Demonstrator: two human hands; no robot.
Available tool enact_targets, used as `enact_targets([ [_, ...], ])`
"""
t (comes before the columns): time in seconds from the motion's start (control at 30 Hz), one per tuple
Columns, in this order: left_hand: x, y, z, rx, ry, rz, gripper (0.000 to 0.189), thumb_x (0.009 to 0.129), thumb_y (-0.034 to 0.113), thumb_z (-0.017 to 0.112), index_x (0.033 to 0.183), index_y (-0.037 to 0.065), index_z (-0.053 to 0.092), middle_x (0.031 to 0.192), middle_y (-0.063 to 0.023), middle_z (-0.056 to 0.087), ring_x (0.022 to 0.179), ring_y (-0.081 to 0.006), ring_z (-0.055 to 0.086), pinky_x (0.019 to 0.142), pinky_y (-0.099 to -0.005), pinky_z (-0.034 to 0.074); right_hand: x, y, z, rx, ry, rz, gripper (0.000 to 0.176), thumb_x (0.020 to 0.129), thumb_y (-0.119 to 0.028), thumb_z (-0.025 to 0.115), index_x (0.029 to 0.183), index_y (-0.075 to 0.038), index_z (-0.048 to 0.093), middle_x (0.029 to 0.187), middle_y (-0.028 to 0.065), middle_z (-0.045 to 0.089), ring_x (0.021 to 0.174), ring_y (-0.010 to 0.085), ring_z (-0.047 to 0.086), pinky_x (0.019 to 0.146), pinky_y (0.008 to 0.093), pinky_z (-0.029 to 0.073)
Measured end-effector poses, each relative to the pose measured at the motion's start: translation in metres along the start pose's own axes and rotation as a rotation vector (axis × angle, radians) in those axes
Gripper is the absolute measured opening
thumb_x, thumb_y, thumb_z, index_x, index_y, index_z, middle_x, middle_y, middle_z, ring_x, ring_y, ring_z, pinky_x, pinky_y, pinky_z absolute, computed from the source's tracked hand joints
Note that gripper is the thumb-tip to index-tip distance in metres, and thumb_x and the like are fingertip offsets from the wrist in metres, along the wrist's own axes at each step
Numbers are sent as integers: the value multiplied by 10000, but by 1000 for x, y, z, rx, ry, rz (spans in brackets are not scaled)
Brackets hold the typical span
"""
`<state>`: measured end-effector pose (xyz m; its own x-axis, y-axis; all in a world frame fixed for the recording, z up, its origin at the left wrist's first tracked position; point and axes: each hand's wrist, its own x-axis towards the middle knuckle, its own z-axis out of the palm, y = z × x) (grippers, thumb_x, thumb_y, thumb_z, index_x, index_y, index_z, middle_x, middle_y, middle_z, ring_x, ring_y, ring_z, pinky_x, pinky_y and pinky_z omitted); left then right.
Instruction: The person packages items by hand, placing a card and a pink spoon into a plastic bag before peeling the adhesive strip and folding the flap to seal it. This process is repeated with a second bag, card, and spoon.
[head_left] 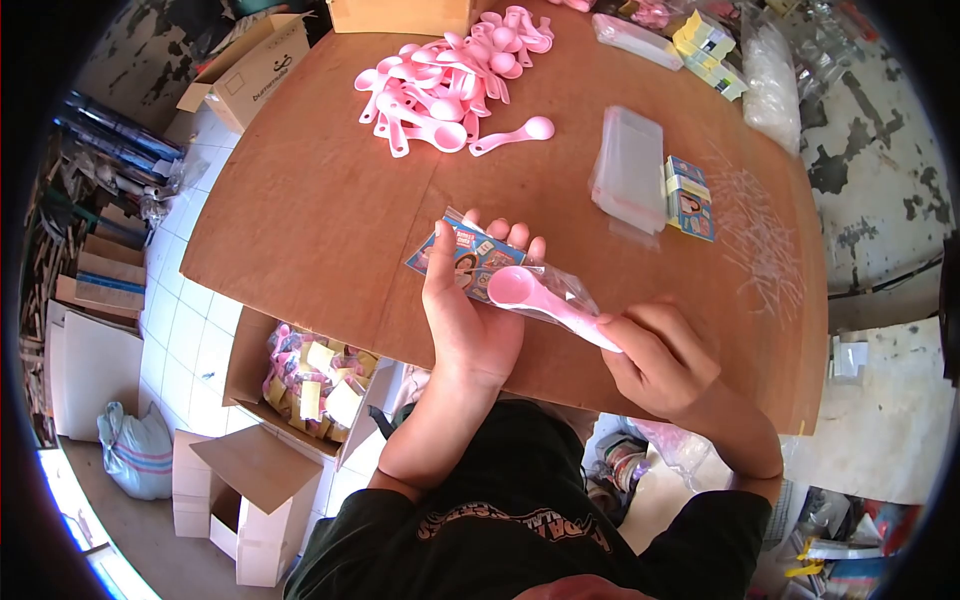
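My left hand (468, 335) is closed around a blue printed card (473, 262) in a clear plastic bag (568, 284), the thumb lying across the card. Between the thumb and fingers of my right hand (662, 358) is the handle end of a pink measuring spoon (552, 304). Its round bowl points left and overlaps the bag, close by my left palm. Both hands are over the near part of the brown table (320, 220).
Pink spoons (440, 85) are heaped at the back, one lying apart. Clear bags (630, 165), a banded stack of cards (689, 200) and thin clear strips (765, 240) lie on the right. A carton of packed items (312, 385) stands below the table's left edge.
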<state>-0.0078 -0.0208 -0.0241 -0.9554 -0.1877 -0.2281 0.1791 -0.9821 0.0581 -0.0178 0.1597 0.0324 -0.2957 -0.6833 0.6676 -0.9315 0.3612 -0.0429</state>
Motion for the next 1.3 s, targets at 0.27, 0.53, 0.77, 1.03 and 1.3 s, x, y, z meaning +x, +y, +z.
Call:
enact_targets([
  [0.27, 2, 2, -3, -53, -9, -8, 366, 968, 366, 489, 1069, 14, 507, 972, -114, 582, 975, -267, 574, 953, -451, 446, -5, -3, -3, 11, -2, 12, 319, 635, 54, 732, 938, -26, 674, 751, 56, 520, 559, 181, 499, 470, 281, 414],
  [0.53, 5, 7, -5, -125, -26, -70, 422, 960, 444, 471, 1061, 35, 504, 975, -113, 577, 993, -280, 574, 965, -479, 435, -6, -1, -8, -30, 7, -112, 298, 655, 56, 704, 941, -23, 693, 780, 52, 515, 589, 159, 520, 488, 261, 429],
  [0.77, -2, -4, -3, -37, -50, -148, 407, 960, 432, 478, 1048, 38, 524, 957, -117, 596, 978, -284, 578, 952, -483, 445, -9, -6, 9, 8, 132, -61, 268, 647, -14, 753, 906, -38, 692, 967, 128, 608, 768, 257, 627, 670, 329, 529],
  [1.03, -7, -5, 2, 124, -69, -249, 496, 938, 495, 486, 1165, 55, 509, 1111, -135, 586, 1110, -311, 553, 1000, -497, 404, 19, -8, -32, 251, -46, 280, 261, 676, 100, 687, 907, -15, 653, 981, 154, 651, 925, 292, 648, 813, 387, 522],
  [1.3, -15, -2, 8, 352, -158, 136, 553, 913, 362, 526, 1368, 90, 368, 1328, -117, 432, 1278, -291, 394, 1090, -477, 276, 76, 11, -96, -205, 262, 429, 145, 772, 8, 646, 915, 28, 661, 869, 151, 665, 807, 249, 653, 749, 294, 509],
])
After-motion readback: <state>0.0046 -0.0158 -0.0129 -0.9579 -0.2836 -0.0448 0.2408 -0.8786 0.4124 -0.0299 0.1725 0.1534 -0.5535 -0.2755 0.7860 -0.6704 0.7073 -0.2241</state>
